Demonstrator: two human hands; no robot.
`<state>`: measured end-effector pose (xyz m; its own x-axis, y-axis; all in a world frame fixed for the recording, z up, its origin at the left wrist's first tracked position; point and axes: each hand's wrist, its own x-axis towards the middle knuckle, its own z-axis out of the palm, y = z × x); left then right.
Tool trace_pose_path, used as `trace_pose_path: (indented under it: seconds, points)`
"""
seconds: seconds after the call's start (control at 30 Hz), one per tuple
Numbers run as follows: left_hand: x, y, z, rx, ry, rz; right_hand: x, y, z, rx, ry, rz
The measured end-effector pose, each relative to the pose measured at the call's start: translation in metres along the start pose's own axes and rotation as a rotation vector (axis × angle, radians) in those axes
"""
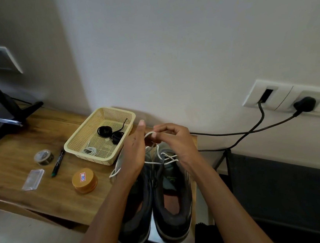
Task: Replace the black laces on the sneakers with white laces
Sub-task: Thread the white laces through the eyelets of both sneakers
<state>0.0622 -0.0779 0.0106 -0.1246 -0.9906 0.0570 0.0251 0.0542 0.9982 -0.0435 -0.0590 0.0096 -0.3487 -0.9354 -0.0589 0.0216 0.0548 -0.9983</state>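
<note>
White lace [159, 156]: centre of the frame, crossed through the top eyelets of the sneakers [172, 206], with a loop raised between the two hands and a loose tail trailing off to the left onto the wood.
Handling: soft, light cord that is limp along its length and stiff only at the tips. Judged best pinched close to the tip or at the loop, since a slack hold would let it slide back through the eyelets.
Right hand [176, 139]: fingertips curled in, pinching the raised loop.
Left hand [133, 152]: back towards the camera, one digit pointing up. Its other fingers are hidden, so cannot tell whether it grips the lace.
Sneakers: dark pair, side by side at lower centre, toes away from the camera. Heavy enough to stay put under a gentle pull, probably.
Black laces [104, 130]: coiled in the cream basket [116, 113] at centre-left, with a spare white lace [89, 150] beside them.
Worktop [37, 198]: wood grain, flat — carries a tape roll [44, 157], marker [58, 162], clear packet [33, 179] and round wooden tin [84, 180] at left.
Room: pale wall behind, socket plate [287, 96] at right with black cables [261, 128] trailing, black stand [11, 110] at upper left.
</note>
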Motion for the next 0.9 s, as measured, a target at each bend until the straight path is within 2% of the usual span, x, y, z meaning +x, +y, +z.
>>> trace_pose_path:
  seconds: [0.23, 0.3, 0.47, 0.67, 0.77, 0.9]
  points:
    - [0.007, -0.01, -0.006, -0.005, 0.068, 0.023, 0.001, 0.0, -0.004, -0.02, 0.116, -0.023]
    - [0.007, -0.009, -0.005, -0.064, 0.083, 0.001, 0.0, 0.0, -0.005, -0.032, 0.111, -0.01]
    - [0.009, -0.007, -0.005, -0.339, 0.113, -0.185, -0.001, 0.003, -0.002, -0.104, 0.077, 0.042]
    - [0.01, -0.007, -0.004, -0.395, 0.055, -0.197, -0.002, 0.003, -0.001, -0.124, 0.1, 0.054]
    - [0.01, -0.007, -0.003, -0.314, 0.077, -0.139, -0.001, 0.002, -0.002, -0.145, 0.08, 0.055]
    - [0.009, -0.012, -0.004, 0.032, 0.096, 0.067, -0.002, -0.001, -0.025, -0.13, 0.14, 0.003]
